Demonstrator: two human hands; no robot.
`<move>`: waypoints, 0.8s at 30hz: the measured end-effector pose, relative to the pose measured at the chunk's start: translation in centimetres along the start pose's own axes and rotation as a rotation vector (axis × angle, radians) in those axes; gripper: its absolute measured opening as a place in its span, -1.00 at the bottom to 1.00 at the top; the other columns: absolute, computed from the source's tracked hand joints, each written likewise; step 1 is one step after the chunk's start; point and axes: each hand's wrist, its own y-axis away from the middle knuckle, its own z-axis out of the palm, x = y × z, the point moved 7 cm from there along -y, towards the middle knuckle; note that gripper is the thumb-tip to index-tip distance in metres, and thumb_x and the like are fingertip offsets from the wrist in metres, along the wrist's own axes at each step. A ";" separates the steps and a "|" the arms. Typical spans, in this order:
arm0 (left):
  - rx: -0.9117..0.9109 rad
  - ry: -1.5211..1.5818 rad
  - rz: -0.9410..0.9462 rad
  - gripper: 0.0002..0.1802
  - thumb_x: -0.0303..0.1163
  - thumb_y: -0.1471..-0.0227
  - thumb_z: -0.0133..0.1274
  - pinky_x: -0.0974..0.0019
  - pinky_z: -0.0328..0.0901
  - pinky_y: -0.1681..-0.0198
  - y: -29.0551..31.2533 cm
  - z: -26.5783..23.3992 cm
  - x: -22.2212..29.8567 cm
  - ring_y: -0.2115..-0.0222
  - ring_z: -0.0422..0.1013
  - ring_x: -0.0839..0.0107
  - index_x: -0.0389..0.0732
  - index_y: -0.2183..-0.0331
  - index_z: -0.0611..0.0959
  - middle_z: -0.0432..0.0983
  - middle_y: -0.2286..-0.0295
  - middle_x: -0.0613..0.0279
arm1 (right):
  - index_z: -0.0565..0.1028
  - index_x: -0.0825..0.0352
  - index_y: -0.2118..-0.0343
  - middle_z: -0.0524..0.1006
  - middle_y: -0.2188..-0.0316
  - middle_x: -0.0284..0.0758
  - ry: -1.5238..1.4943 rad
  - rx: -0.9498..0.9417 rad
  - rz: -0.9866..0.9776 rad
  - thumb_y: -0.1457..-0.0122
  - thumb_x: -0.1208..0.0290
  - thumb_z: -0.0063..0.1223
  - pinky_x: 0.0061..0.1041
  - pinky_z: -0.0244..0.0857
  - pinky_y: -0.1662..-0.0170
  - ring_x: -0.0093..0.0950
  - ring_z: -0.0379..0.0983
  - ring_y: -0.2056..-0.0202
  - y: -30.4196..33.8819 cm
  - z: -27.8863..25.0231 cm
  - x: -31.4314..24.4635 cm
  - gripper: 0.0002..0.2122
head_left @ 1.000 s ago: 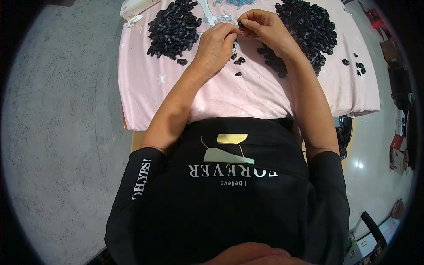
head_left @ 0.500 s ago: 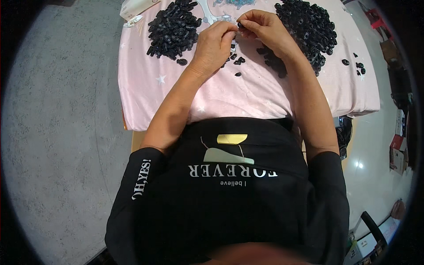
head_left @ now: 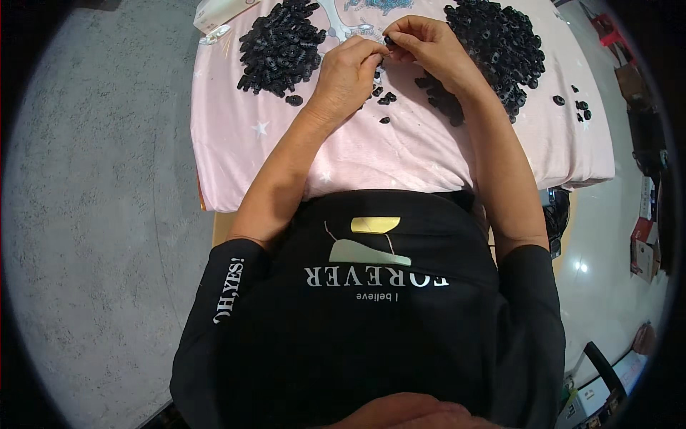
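Observation:
Both hands meet above the far middle of the table. My right hand pinches a small black plastic part between thumb and fingers. Close against it, my left hand has its fingers pressed together; whatever sits in them is too small and covered to make out. A heap of ridged black plastic parts lies left of my left hand. Beyond my right wrist spreads a bigger heap of rounded black parts. Several loose black pieces lie on the cloth below my fingers.
A pink cloth with stars covers the table. At the far left corner stands a white box. One black piece lies apart beside the left heap, and a few small ones lie near the right edge. Boxes stand on the floor at right.
My left fingers have shifted slightly to the right by the small black part. My right hand and the heaps look the same.

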 end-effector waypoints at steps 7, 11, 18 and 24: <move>0.028 0.105 -0.119 -0.84 -0.56 -0.13 0.02 0.37 0.42 0.30 0.1 -0.1 -0.7 0.42 0.55 0.36 -0.31 0.25 0.67 0.59 0.37 0.14 | 0.56 0.35 0.15 0.58 0.38 -0.44 0.032 0.028 0.036 -0.32 0.35 0.05 -0.72 0.39 0.24 -0.71 0.48 0.37 0.0 0.0 0.1 -0.81; 0.113 0.314 -0.220 -0.84 -0.59 -0.11 0.01 0.37 0.43 0.36 0.2 -0.1 -1.7 0.47 0.56 0.39 -0.35 0.27 0.66 0.60 0.38 0.11 | 0.56 0.35 0.14 0.58 0.38 -0.44 0.020 0.002 0.017 -0.32 0.35 0.04 -0.72 0.39 0.23 -0.71 0.48 0.37 0.0 0.1 0.1 -0.81; 0.164 0.208 -0.135 -0.84 -0.57 -0.11 0.05 0.40 0.43 0.34 -0.2 -0.7 -2.0 0.44 0.56 0.43 -0.29 0.28 0.70 0.61 0.40 0.15 | 0.56 0.36 0.15 0.58 0.38 -0.43 0.012 -0.009 -0.002 -0.33 0.36 0.04 -0.69 0.41 0.22 -0.69 0.49 0.36 -0.2 0.2 0.5 -0.81; 0.234 0.302 -0.185 -0.84 -0.57 -0.11 0.06 0.43 0.43 0.34 0.0 -0.9 -2.3 0.44 0.57 0.45 -0.28 0.28 0.71 0.62 0.38 0.16 | 0.56 0.37 0.17 0.57 0.39 -0.43 0.039 -0.012 -0.009 -0.32 0.37 0.04 -0.68 0.41 0.23 -0.69 0.48 0.38 0.2 0.6 -0.4 -0.82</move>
